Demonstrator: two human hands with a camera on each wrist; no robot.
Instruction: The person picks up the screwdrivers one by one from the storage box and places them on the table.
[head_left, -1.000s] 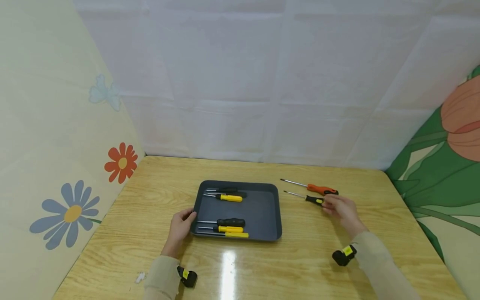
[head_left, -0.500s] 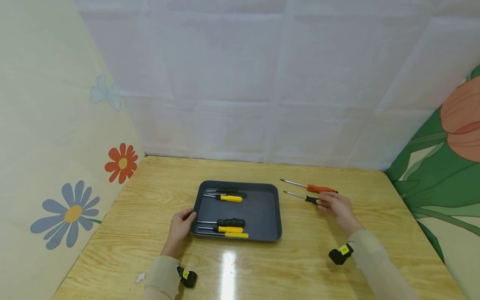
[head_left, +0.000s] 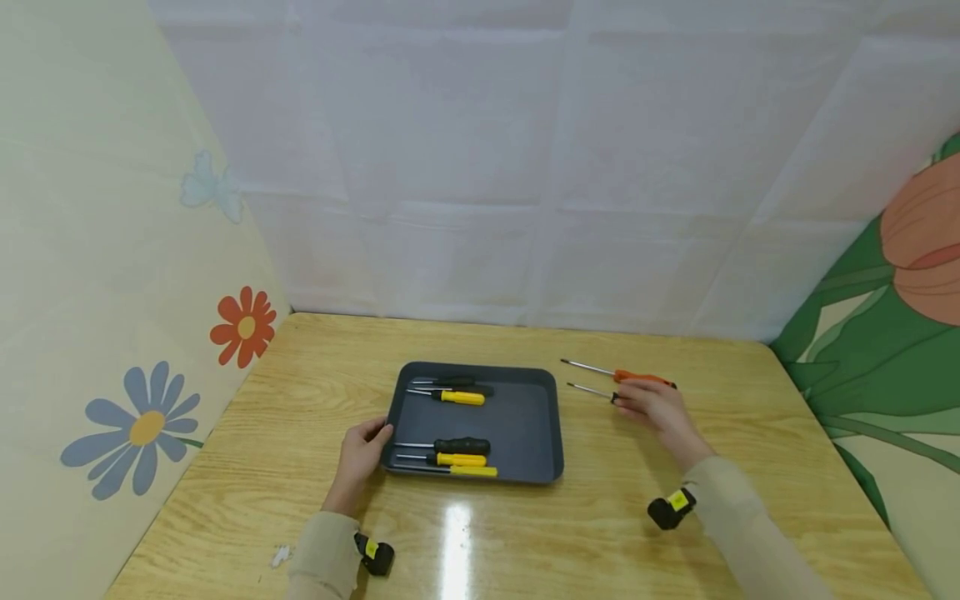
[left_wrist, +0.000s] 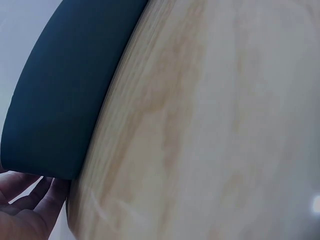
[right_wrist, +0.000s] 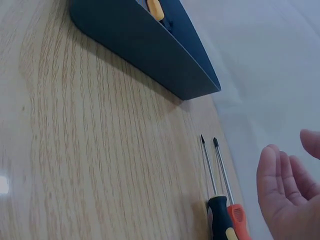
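My left hand [head_left: 362, 457] grips the left edge of a dark grey tray [head_left: 556, 429], thumb at the rim. In the left wrist view its fingers [left_wrist: 52, 200] meet the tray's outer wall [left_wrist: 55, 95]. Over the table to the tray's right hovers my right hand [head_left: 660, 412], above a black-handled screwdriver [right_wrist: 218, 215] with a yellowish patch. An orange-handled screwdriver [right_wrist: 238, 220] lies alongside it, both tips toward the tray side. The right wrist view shows this hand [right_wrist: 290, 195] holding nothing, fingers lightly bent, thumb apart. From above, the hand hides most of the black handle.
Inside the tray lie several screwdrivers in two groups: black and yellow handles [head_left: 462, 398] at the back, a black handle [head_left: 462, 446] and yellow handles [head_left: 472, 472] at the front. A white scrap [head_left: 281, 556] lies front left. White cloth [head_left: 480, 208] hangs behind the table.
My right hand has moved left along the black-handled screwdriver, covering more of its handle. That screwdriver, the tray and my left hand look unmoved.
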